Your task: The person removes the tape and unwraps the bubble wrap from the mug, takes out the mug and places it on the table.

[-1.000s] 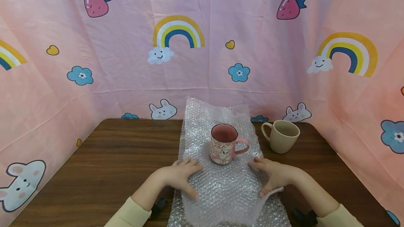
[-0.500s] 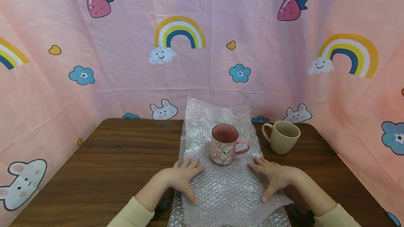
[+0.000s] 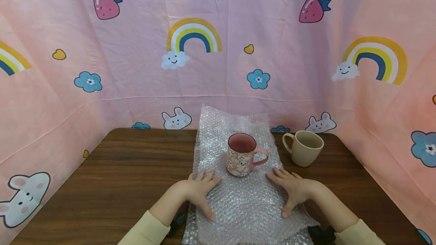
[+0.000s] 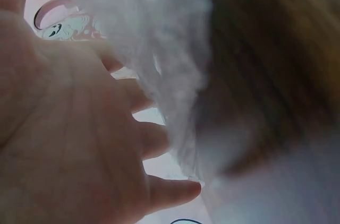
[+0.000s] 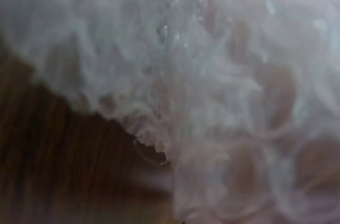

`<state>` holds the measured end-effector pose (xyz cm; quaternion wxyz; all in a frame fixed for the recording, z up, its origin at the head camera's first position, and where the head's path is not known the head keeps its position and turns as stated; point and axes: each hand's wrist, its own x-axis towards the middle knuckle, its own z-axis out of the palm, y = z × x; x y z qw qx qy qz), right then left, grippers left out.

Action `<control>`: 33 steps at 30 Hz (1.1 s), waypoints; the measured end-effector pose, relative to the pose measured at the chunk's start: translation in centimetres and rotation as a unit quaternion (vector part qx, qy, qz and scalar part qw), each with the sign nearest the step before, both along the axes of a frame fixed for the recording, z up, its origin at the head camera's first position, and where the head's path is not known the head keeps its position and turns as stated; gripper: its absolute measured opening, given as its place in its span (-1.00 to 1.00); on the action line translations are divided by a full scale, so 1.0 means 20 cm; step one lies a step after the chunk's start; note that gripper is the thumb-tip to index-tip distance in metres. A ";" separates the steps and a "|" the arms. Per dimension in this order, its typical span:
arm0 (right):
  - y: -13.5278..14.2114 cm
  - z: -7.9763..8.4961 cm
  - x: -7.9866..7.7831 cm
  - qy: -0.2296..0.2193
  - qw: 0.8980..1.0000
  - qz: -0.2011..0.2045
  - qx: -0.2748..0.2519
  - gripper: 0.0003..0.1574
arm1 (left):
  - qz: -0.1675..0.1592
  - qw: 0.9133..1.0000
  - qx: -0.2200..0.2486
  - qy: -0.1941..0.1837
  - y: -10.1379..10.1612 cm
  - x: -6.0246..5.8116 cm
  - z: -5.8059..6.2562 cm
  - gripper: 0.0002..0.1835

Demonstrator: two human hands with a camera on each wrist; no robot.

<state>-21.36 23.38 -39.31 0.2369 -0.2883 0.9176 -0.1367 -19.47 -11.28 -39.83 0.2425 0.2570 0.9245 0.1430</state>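
A pink mug (image 3: 241, 158) with a cartoon print stands upright on a long sheet of bubble wrap (image 3: 245, 207), its handle to the right. My left hand (image 3: 199, 193) rests on the left side of the wrap with fingers spread. On the wrap's right side lies my right hand (image 3: 293, 189), its fingers likewise spread. Both hands are nearer to me than the mug and apart from it. In the left wrist view the straight fingers (image 4: 151, 139) touch the blurred wrap, with part of the mug (image 4: 66, 22) behind. Wrap fills most of the right wrist view and hides the hand.
A beige mug (image 3: 304, 148) stands on the wooden table (image 3: 136, 177) to the right of the wrap, its handle facing left. A pink printed cloth (image 3: 225, 82) hangs around the table's back and sides. The wrap's near right corner sticks out past my right hand.
The near edge of the bubble wrap has flattened and spread toward me, its right corner shifting outward. Both hands have stayed almost in place. The mugs have not moved.
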 end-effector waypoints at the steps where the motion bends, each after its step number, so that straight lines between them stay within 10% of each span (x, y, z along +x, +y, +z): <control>1: 0.00 0.00 0.00 0.000 1.000 0.000 -0.001 0.53 | 0.001 1.000 0.000 -0.001 0.00 0.00 0.00 0.22; 33: -0.10 0.06 0.07 0.051 0.996 -0.014 0.070 0.31 | 0.011 1.000 -0.007 0.007 0.01 -0.03 0.00 0.24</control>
